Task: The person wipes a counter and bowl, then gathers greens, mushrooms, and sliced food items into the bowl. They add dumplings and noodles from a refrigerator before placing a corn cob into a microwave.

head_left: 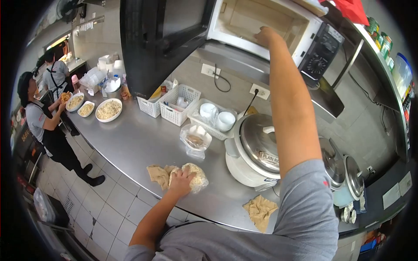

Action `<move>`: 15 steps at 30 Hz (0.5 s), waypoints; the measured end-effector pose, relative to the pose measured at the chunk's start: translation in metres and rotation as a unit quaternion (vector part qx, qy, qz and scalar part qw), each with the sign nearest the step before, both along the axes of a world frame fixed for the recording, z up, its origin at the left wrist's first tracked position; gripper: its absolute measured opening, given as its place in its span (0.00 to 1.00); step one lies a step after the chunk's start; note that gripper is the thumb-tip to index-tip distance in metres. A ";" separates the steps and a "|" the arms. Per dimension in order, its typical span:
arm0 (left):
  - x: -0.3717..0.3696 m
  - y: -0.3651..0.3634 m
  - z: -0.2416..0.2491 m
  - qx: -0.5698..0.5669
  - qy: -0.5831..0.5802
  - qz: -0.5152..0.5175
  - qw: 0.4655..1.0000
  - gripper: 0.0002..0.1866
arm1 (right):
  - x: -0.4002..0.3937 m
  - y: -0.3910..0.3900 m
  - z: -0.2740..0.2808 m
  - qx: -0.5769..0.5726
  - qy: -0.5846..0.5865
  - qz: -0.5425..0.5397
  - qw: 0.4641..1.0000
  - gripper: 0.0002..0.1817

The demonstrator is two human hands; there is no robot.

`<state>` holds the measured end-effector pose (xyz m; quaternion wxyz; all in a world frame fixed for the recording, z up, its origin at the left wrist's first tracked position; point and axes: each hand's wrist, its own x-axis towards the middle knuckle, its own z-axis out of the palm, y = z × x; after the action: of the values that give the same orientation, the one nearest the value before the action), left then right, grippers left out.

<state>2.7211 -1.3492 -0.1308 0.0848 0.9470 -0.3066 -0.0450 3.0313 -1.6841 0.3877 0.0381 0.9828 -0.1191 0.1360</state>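
Note:
My left hand (182,180) lies over a clear plastic bag of pale shredded food (198,177) at the counter's front edge, fingers curled onto it. A crumpled brown cloth (159,175) is beside the bag, on its left. My right hand (264,37) reaches up inside the microwave (244,17), whose dark door (163,39) hangs wide open. Its fingers are bent and their tips are hidden, so I cannot see whether they hold anything. Just behind the bag stands a white bowl in plastic wrap (196,138) with brown food in it.
Rice cookers (252,163) stand on the right, near a second brown cloth (260,212). White baskets (179,104) and a tray of bowls (212,116) line the wall. Bowls of food (108,110) sit at the left, near a co-worker (41,122) and another person (55,74).

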 end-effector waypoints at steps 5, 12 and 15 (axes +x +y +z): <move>0.029 -0.009 0.031 0.060 0.057 -0.025 0.996 0.40 | 0.046 -0.020 0.014 -0.035 -0.036 -0.037 0.998 0.27; 0.054 -0.014 0.035 0.041 0.048 -0.180 0.982 0.59 | -0.017 -0.005 0.015 0.129 -0.263 0.041 0.955 0.30; 0.074 -0.008 0.003 0.008 0.042 -0.174 0.984 0.53 | -0.151 0.078 -0.010 0.211 -0.342 0.114 0.908 0.26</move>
<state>2.7950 -1.3570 -0.1280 0.0805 0.8771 -0.4626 -0.1011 2.8801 -1.6063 0.3776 -0.2293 0.8679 -0.0375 0.4391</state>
